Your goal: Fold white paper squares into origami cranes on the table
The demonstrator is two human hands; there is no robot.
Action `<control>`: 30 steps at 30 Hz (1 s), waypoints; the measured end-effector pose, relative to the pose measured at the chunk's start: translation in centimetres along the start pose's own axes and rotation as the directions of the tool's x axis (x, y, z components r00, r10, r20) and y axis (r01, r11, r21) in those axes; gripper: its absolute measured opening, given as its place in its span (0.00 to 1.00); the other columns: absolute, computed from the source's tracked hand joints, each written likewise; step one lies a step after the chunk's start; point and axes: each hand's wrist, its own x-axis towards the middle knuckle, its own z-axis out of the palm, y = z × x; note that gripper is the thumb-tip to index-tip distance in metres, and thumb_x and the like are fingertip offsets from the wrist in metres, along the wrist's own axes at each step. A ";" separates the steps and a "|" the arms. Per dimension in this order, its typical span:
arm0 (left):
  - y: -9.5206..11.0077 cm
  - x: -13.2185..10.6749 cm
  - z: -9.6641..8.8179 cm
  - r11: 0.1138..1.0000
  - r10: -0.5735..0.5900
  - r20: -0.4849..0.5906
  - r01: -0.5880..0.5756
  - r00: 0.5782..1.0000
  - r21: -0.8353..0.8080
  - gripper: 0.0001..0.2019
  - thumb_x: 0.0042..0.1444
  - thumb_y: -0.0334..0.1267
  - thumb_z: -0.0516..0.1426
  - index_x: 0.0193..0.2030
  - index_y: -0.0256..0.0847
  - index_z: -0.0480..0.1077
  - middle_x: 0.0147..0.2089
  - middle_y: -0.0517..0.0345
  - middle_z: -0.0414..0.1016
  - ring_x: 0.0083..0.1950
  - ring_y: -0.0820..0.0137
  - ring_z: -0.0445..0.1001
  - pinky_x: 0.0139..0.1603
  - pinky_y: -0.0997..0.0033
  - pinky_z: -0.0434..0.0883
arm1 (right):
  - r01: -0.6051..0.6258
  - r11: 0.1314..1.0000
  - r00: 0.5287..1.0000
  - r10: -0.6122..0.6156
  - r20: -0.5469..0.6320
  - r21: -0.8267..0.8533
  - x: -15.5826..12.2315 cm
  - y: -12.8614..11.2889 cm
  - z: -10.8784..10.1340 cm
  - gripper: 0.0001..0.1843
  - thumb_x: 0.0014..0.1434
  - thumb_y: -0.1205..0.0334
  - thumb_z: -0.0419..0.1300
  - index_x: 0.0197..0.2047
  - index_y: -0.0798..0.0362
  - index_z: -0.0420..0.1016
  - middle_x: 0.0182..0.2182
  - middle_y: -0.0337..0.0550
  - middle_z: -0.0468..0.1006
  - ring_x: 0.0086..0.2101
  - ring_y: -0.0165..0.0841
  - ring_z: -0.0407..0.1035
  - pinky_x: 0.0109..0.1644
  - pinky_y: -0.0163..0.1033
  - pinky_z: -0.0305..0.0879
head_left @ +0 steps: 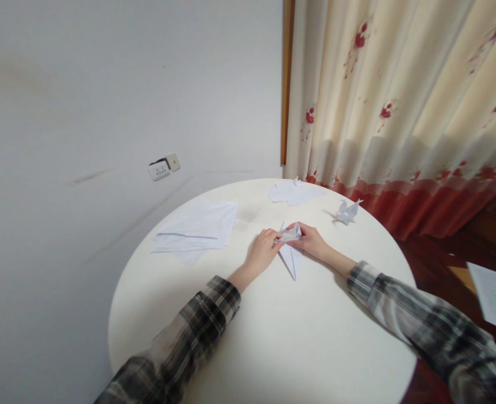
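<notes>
A partly folded white paper figure [290,256] lies on the round white table [273,336], its long point aimed toward me. My left hand [262,249] pinches its upper left part with curled fingers. From the other side, my right hand [310,238] grips the upper right part, fingers closed on the paper. Both hands meet over the figure near the table's middle. I wear plaid sleeves.
A stack of white paper sheets [200,230] lies at the table's left. Crumpled or folded paper [292,192] sits at the far edge, and a small finished paper crane [348,212] stands at the right. A flowered curtain [399,95] hangs behind; sheets [494,294] lie on the floor.
</notes>
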 end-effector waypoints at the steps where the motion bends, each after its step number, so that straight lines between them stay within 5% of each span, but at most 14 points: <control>1: -0.1 0.0 0.0 1.000 -0.013 0.007 0.013 1.000 0.005 0.04 0.53 0.36 0.56 0.34 0.39 0.68 0.35 0.57 0.70 0.41 0.69 0.67 0.43 0.68 0.65 | 0.002 1.000 1.000 -0.002 0.017 -0.009 0.0 0.0 0.0 0.19 0.46 0.59 0.61 0.42 0.54 0.69 0.33 0.39 0.74 0.30 0.29 0.64 0.35 0.33 0.60; 8: 0.0 0.0 -0.2 0.993 -0.110 0.017 0.109 0.994 0.052 0.05 0.54 0.37 0.55 0.31 0.39 0.70 0.32 0.59 0.70 0.35 0.72 0.67 0.38 0.72 0.64 | 0.074 0.997 0.997 -0.074 -0.002 0.024 -0.3 -1.1 -0.2 0.21 0.48 0.56 0.61 0.45 0.55 0.68 0.37 0.41 0.74 0.36 0.31 0.66 0.41 0.35 0.61; 17: 0.9 -0.4 -0.6 0.979 -0.020 -0.054 0.031 0.998 0.202 0.05 0.55 0.35 0.54 0.32 0.39 0.69 0.34 0.57 0.71 0.38 0.70 0.67 0.40 0.71 0.63 | 0.371 0.928 0.917 -0.358 -0.174 0.047 -0.8 -1.6 -0.8 0.17 0.59 0.56 0.48 0.49 0.54 0.65 0.42 0.49 0.72 0.44 0.37 0.66 0.49 0.43 0.60; 30: 1.2 -0.4 -0.8 0.960 -0.003 -0.046 0.016 0.999 0.278 0.03 0.55 0.34 0.54 0.33 0.38 0.69 0.34 0.57 0.71 0.39 0.68 0.67 0.40 0.69 0.63 | 0.429 0.885 0.832 -0.465 -0.302 -0.180 -1.0 -2.0 -0.4 0.09 0.58 0.66 0.48 0.39 0.52 0.68 0.36 0.47 0.73 0.39 0.35 0.67 0.45 0.44 0.63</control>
